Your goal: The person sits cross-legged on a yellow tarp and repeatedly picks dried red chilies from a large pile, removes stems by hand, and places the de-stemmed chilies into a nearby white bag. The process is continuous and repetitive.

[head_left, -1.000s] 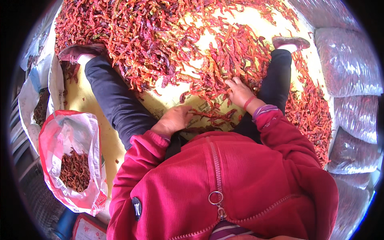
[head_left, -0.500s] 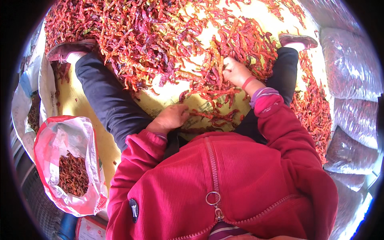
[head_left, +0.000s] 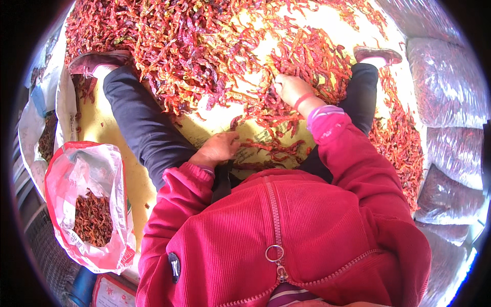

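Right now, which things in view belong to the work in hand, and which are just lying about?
In the work:
right hand, at the chilli heap
left hand, near loose chillies
yellow sheet, underneath

Apparently just lying about:
open bag, partly filled, untouched
plastic bags, along the right side

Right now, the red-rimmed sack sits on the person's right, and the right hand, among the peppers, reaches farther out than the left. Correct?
Wrong side: the head view shows the red-rimmed sack on the person's left. The right hand, among the peppers, does reach farther out than the left hand.
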Action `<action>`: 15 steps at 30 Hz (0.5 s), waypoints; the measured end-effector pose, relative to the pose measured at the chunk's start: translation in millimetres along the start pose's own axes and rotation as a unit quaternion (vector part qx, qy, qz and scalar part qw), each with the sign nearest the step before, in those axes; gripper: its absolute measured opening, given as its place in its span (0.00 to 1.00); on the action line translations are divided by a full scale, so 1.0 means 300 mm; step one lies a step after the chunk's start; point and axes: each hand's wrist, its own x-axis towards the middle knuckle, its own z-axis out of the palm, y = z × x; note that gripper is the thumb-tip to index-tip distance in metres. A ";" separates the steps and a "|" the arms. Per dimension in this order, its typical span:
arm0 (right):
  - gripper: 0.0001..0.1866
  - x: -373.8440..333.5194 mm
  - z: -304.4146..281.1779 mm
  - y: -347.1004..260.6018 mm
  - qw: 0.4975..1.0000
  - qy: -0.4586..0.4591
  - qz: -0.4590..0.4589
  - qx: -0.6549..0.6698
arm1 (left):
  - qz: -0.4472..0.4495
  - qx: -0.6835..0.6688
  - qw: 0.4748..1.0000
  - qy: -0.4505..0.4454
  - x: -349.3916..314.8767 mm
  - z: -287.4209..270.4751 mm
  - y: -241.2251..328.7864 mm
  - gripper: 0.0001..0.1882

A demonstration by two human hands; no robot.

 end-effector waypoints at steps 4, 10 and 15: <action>0.11 0.048 0.028 0.006 0.998 -0.016 0.016 -0.053 | -0.005 -0.007 1.000 -0.010 0.001 -0.004 0.007 0.15; 0.10 0.090 0.023 0.062 0.997 -0.021 0.032 0.067 | 0.005 -0.048 0.999 0.004 0.005 -0.010 0.021 0.14; 0.06 0.013 -0.011 0.107 0.934 0.083 0.003 0.348 | -0.040 -0.219 0.975 -0.014 0.001 -0.013 0.047 0.16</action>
